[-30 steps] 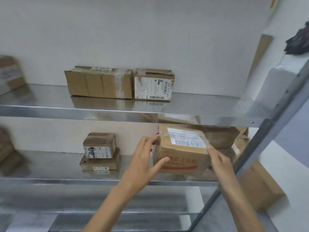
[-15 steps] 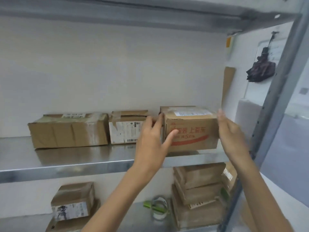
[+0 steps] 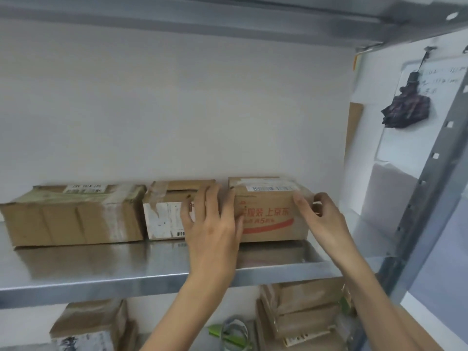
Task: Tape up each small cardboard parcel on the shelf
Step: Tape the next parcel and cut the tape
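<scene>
A small cardboard parcel with red print (image 3: 268,219) and a barcode label on top stands on the upper metal shelf (image 3: 101,274), at the right end of a row. My left hand (image 3: 215,231) lies against its left front with straight fingers, partly covering the neighbouring white-labelled parcel (image 3: 167,211). My right hand (image 3: 321,216) holds its right front corner, thumb on the front face and fingers curled round the side. A wider taped parcel (image 3: 73,214) sits at the left of the row.
On the shelf below lie a clear tape roll with a green holder (image 3: 233,330), a stack of parcels (image 3: 304,312) at right and another parcel (image 3: 88,325) at left. A grey shelf post (image 3: 425,188) rises at right. A folded umbrella (image 3: 402,107) hangs on the wall.
Both hands lifted the red-printed parcel from the lower shelf up to the upper shelf and set it down beside the white-labelled parcel. The view tilted upward.
</scene>
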Demonstrator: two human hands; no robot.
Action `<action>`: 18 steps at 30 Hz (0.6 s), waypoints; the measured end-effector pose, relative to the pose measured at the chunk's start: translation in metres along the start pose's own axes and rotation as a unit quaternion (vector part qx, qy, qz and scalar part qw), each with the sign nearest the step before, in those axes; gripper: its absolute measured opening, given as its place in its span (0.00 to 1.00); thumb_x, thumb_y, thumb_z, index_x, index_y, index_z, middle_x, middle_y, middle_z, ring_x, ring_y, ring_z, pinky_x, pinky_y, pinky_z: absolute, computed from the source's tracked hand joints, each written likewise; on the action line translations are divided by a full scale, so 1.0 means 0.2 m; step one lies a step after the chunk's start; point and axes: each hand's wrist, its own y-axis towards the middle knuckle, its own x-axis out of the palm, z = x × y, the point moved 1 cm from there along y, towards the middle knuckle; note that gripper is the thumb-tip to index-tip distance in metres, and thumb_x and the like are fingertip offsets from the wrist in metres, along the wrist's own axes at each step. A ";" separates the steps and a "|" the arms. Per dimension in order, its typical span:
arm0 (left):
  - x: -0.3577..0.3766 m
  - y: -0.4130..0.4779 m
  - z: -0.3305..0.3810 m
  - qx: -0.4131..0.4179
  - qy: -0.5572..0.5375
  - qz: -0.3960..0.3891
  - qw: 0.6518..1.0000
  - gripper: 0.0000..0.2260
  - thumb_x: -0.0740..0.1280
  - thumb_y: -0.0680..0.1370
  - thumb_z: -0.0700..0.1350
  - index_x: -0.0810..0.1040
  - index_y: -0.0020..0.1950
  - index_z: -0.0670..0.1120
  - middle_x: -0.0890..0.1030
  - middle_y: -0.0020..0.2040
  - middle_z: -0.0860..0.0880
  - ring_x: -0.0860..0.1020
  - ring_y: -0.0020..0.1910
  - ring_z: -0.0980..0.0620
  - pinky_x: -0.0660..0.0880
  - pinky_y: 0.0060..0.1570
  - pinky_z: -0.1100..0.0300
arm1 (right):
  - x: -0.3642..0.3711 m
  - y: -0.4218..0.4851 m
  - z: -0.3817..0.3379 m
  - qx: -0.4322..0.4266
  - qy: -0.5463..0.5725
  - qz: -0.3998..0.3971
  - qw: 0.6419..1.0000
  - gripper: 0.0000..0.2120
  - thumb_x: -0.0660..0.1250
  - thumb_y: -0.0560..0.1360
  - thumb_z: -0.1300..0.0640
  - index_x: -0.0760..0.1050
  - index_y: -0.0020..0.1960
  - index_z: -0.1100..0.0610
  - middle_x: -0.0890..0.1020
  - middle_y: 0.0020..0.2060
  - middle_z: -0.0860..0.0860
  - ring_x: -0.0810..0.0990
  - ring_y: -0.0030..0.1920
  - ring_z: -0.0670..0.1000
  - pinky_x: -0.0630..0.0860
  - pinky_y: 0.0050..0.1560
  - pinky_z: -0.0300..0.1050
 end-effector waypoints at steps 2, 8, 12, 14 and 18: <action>0.00 0.01 -0.02 -0.012 0.005 -0.022 1.000 0.24 0.69 0.71 0.51 0.75 0.65 0.44 0.75 0.63 0.42 0.70 0.65 0.41 0.59 0.66 0.41 | 0.02 0.02 0.00 -0.009 0.007 -0.018 1.000 0.20 0.60 0.75 0.38 0.68 0.56 0.52 0.76 0.47 0.46 0.75 0.46 0.45 0.68 0.35 0.31; 0.01 0.00 -0.04 -0.039 -0.024 -0.062 0.997 0.24 0.63 0.76 0.54 0.69 0.69 0.44 0.74 0.65 0.45 0.69 0.68 0.44 0.59 0.70 0.41 | 0.04 0.04 0.01 -0.033 -0.001 -0.057 0.998 0.17 0.61 0.75 0.42 0.67 0.57 0.51 0.73 0.42 0.38 0.72 0.41 0.34 0.69 0.32 0.27; -0.03 -0.02 -0.02 -0.029 -0.061 -0.052 0.996 0.23 0.58 0.78 0.54 0.67 0.71 0.45 0.72 0.68 0.46 0.65 0.71 0.45 0.57 0.72 0.42 | 0.00 0.02 0.02 -0.038 -0.059 -0.094 0.993 0.25 0.57 0.71 0.35 0.67 0.59 0.50 0.78 0.49 0.44 0.76 0.46 0.42 0.70 0.43 0.31; -0.05 -0.03 0.00 -0.019 -0.088 -0.031 0.995 0.21 0.60 0.78 0.51 0.69 0.70 0.45 0.72 0.67 0.45 0.65 0.71 0.44 0.60 0.71 0.41 | -0.02 0.01 0.04 -0.043 -0.088 -0.086 0.991 0.33 0.55 0.69 0.32 0.65 0.67 0.51 0.77 0.58 0.48 0.76 0.56 0.48 0.72 0.53 0.41; -0.10 -0.07 0.03 0.024 -0.132 0.036 0.990 0.15 0.65 0.78 0.43 0.75 0.64 0.41 0.75 0.63 0.42 0.68 0.69 0.42 0.67 0.67 0.44 | -0.06 -0.07 0.04 -0.118 -0.137 0.046 0.982 0.30 0.56 0.73 0.36 0.62 0.70 0.50 0.72 0.66 0.50 0.70 0.66 0.51 0.67 0.62 0.45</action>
